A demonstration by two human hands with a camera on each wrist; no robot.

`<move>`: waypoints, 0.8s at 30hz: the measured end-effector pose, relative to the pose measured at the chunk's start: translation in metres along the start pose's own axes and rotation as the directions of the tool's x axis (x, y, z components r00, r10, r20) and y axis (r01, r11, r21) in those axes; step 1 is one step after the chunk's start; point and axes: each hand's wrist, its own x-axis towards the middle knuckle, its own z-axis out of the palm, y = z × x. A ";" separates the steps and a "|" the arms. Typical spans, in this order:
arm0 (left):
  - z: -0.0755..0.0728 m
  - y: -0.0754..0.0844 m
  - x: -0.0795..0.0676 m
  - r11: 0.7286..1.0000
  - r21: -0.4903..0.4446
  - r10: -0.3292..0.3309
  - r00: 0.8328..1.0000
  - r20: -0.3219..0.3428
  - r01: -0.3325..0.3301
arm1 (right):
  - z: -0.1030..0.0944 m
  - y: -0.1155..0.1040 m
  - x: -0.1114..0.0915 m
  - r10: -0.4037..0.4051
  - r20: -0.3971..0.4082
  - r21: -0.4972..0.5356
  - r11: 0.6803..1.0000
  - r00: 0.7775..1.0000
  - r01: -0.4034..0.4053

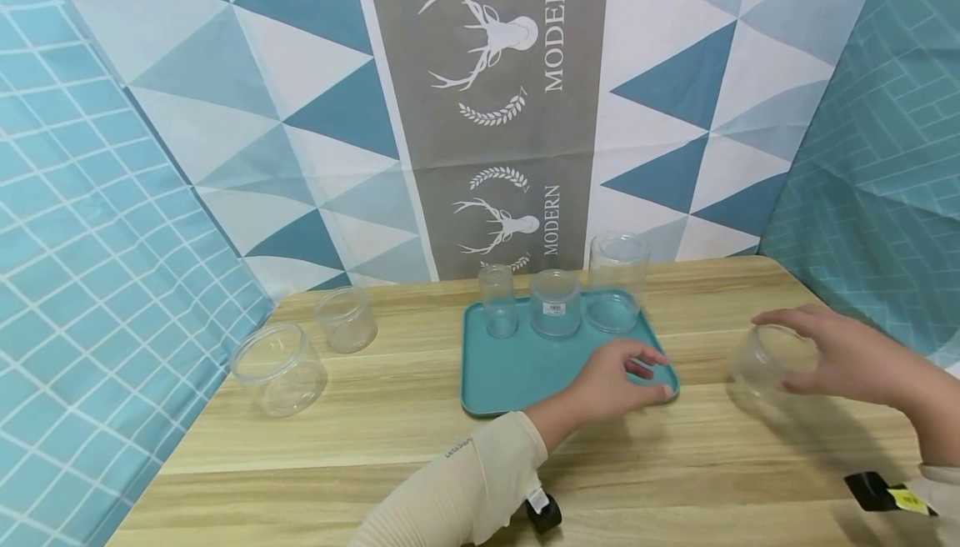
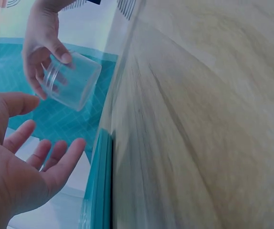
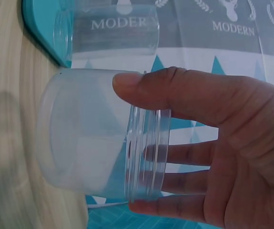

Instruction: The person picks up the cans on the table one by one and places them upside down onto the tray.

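My right hand (image 1: 855, 355) grips a clear, wide-mouthed jar (image 1: 753, 376) by its threaded rim, thumb on one side and fingers on the other. In the right wrist view the held jar (image 3: 89, 136) shows no lid and looks to have nothing inside. It is tilted over the wood to the right of the teal tray (image 1: 510, 376). My left hand (image 1: 611, 380) hovers over the tray's front right part, fingers loosely bent and holding nothing. Along the tray's back stand a narrow jar (image 1: 498, 303), a squat jar (image 1: 555, 313) with a white label, and a tall jar (image 1: 619, 276).
Two more clear jars stand on the table's left side, a wide one (image 1: 279, 372) in front and a smaller one (image 1: 345, 322) behind. The wood-grain table (image 1: 360, 464) is bounded by patterned cloth (image 1: 315, 97) at the back and sides.
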 end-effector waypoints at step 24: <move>0.008 -0.002 0.003 0.573 -0.783 -0.263 0.959 0.101 0.240 | -0.008 -0.037 -0.005 -0.138 -0.147 0.006 0.990 0.979 0.140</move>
